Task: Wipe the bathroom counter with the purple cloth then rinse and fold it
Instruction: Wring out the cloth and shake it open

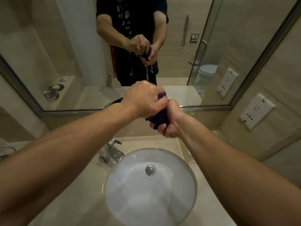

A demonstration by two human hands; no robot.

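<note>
Two hands, my left hand (143,97) above my right hand (169,121), clench their fingers around the bunched purple cloth (160,117), held above the sink (187,168) so wrung water falls into the basin, not onto the surface (78,193).

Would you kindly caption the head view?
Both hands, left and right, wring the purple cloth above the sink.

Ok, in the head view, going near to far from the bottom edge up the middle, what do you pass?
Sink basin → drain plug → chrome faucet → right hand and left hand, both wringing the purple cloth → mirror frame → the hands' reflection in the mirror.
</note>
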